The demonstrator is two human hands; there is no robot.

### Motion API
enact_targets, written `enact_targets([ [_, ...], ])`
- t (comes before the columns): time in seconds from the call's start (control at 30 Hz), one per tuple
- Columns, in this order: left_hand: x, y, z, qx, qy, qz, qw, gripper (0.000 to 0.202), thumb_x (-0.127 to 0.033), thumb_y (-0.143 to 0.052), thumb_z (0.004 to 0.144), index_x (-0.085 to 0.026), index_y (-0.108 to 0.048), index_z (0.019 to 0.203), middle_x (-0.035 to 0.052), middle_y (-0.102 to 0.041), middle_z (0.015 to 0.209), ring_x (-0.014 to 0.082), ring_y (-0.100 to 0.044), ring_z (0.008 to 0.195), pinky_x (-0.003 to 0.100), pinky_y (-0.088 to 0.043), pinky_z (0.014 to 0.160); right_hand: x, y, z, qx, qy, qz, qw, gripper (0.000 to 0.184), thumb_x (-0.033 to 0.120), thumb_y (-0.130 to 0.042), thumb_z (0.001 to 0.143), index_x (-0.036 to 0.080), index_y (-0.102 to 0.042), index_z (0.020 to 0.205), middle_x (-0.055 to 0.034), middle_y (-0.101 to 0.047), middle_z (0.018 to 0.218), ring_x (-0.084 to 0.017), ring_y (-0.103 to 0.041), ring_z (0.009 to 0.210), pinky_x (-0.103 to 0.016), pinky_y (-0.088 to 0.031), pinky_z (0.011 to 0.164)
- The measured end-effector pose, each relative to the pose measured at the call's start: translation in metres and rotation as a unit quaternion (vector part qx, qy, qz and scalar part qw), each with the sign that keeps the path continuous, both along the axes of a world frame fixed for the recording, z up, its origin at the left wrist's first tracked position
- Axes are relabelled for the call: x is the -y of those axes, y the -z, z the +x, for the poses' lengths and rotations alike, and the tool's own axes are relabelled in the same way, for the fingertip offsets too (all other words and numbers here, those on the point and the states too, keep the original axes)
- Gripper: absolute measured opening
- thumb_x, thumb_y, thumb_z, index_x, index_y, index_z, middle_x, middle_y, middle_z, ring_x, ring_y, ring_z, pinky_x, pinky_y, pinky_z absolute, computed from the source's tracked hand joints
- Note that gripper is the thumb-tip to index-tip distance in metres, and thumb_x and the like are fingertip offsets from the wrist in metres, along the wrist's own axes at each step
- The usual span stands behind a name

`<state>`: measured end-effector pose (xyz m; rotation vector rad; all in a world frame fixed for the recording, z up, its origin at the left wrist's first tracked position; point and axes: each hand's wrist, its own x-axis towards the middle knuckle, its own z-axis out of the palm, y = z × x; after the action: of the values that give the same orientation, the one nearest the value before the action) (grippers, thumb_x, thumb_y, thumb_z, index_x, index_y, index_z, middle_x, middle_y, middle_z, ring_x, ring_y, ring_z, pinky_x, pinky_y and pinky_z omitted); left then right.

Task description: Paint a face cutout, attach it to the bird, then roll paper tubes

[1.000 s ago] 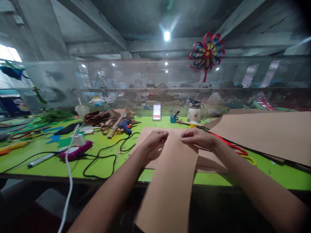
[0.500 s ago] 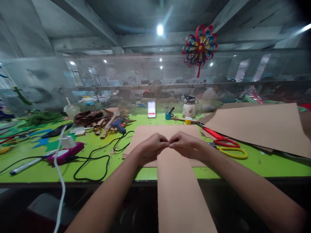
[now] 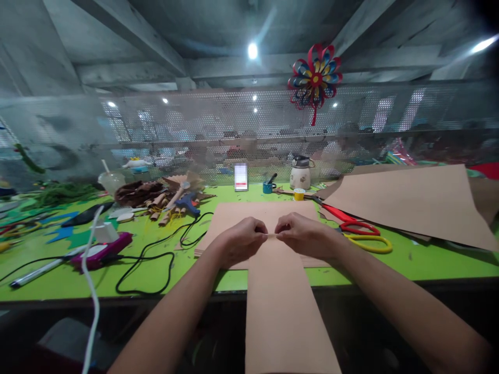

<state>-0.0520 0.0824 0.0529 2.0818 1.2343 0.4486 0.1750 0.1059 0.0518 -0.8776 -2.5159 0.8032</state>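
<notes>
A long strip of brown kraft paper (image 3: 286, 311) runs from the tabletop down past the front edge toward me. My left hand (image 3: 246, 239) pinches its far end between thumb and fingers. Just to the right, my right hand (image 3: 298, 234) pinches the same end, a small gap between the two sets of fingertips. A narrow edge of the paper shows across that gap, seemingly folded or rolled. Beneath both hands lies a stack of brown paper sheets (image 3: 230, 213) on the green table (image 3: 187, 280).
To the right lie red-handled scissors (image 3: 360, 227), yellow-handled scissors (image 3: 370, 244) and large brown sheets (image 3: 409, 202). Behind stand a phone (image 3: 240, 177), a blue cup (image 3: 268, 187) and a bottle (image 3: 300, 174). A purple power strip (image 3: 102, 251), black cable (image 3: 170, 275) and glue gun (image 3: 189, 203) occupy the left.
My hands have moved slightly apart along the paper's far end, opening a small gap between the fingertips. The camera view has shifted slightly.
</notes>
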Motion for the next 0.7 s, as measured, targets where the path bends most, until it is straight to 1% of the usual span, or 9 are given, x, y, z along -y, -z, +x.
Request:
enact_targets([
  [0.07, 0.001, 0.002, 0.001, 0.003, -0.006, 0.022, 1.0, 0.022, -0.03, -0.056, 0.072, -0.013, -0.067, 0.08, 0.0019, -0.057, 0.068, 0.0129, -0.048, 0.061, 0.023, -0.035, 0.053, 0.007, 0.005, -0.001, -0.001, 0.031, 0.039, 0.999, 0.021, 0.027, -0.057, 0.079, 0.014, -0.074, 0.082, -0.0045, -0.067, 0.077, -0.014, -0.053, 0.067, -0.023, -0.038, 0.059],
  [0.17, 0.004, 0.003, 0.002, 0.001, -0.015, 0.065, 0.998, 0.023, -0.032, -0.058, 0.074, -0.013, -0.068, 0.083, 0.0037, -0.061, 0.075, 0.0142, -0.051, 0.065, 0.024, -0.038, 0.057, 0.017, 0.011, -0.005, -0.008, 0.061, 0.095, 0.994, 0.022, 0.028, -0.056, 0.082, 0.013, -0.073, 0.081, -0.0053, -0.066, 0.08, -0.014, -0.051, 0.068, -0.023, -0.037, 0.059],
  [0.27, 0.005, 0.004, 0.003, -0.008, -0.017, 0.087, 0.996, 0.022, -0.031, -0.058, 0.075, -0.014, -0.068, 0.084, 0.0046, -0.063, 0.081, 0.0153, -0.054, 0.069, 0.025, -0.041, 0.061, 0.02, 0.01, -0.007, 0.002, 0.05, 0.136, 0.989, 0.022, 0.024, -0.053, 0.084, 0.013, -0.071, 0.079, -0.0058, -0.064, 0.082, -0.013, -0.05, 0.07, -0.024, -0.036, 0.062],
  [0.37, 0.004, 0.004, 0.003, -0.024, 0.001, 0.101, 0.995, 0.022, -0.032, -0.057, 0.077, -0.015, -0.068, 0.085, 0.0049, -0.065, 0.082, 0.0161, -0.055, 0.071, 0.025, -0.042, 0.063, 0.017, 0.007, -0.008, 0.017, 0.029, 0.134, 0.99, 0.021, 0.023, -0.053, 0.085, 0.013, -0.07, 0.078, -0.0049, -0.063, 0.077, -0.012, -0.048, 0.067, -0.023, -0.035, 0.061],
  [0.5, 0.006, 0.004, 0.005, -0.033, 0.028, 0.133, 0.99, 0.022, -0.032, -0.055, 0.08, -0.016, -0.068, 0.089, 0.0053, -0.063, 0.088, 0.0166, -0.055, 0.075, 0.026, -0.041, 0.065, 0.016, 0.006, -0.007, 0.012, 0.052, 0.111, 0.992, 0.018, 0.024, -0.058, 0.083, 0.013, -0.069, 0.077, -0.0019, -0.06, 0.066, -0.011, -0.045, 0.061, -0.023, -0.033, 0.058],
  [0.57, 0.011, 0.004, 0.007, -0.029, 0.027, 0.145, 0.989, 0.019, -0.029, -0.054, 0.08, -0.017, -0.067, 0.089, 0.0048, -0.062, 0.09, 0.016, -0.055, 0.075, 0.025, -0.041, 0.064, 0.017, 0.007, -0.008, 0.015, 0.058, 0.106, 0.993, 0.016, 0.024, -0.058, 0.083, 0.012, -0.068, 0.076, -0.0009, -0.059, 0.064, -0.01, -0.044, 0.06, -0.023, -0.032, 0.057],
  [0.7, 0.019, 0.006, 0.011, -0.02, 0.015, 0.175, 0.984, 0.012, -0.019, -0.049, 0.08, -0.017, -0.061, 0.081, 0.0029, -0.058, 0.084, 0.0139, -0.051, 0.071, 0.023, -0.039, 0.061, 0.023, 0.008, -0.009, 0.015, 0.059, 0.111, 0.992, 0.015, 0.021, -0.056, 0.083, 0.012, -0.065, 0.077, -0.0009, -0.06, 0.068, -0.01, -0.043, 0.062, -0.022, -0.031, 0.057],
])
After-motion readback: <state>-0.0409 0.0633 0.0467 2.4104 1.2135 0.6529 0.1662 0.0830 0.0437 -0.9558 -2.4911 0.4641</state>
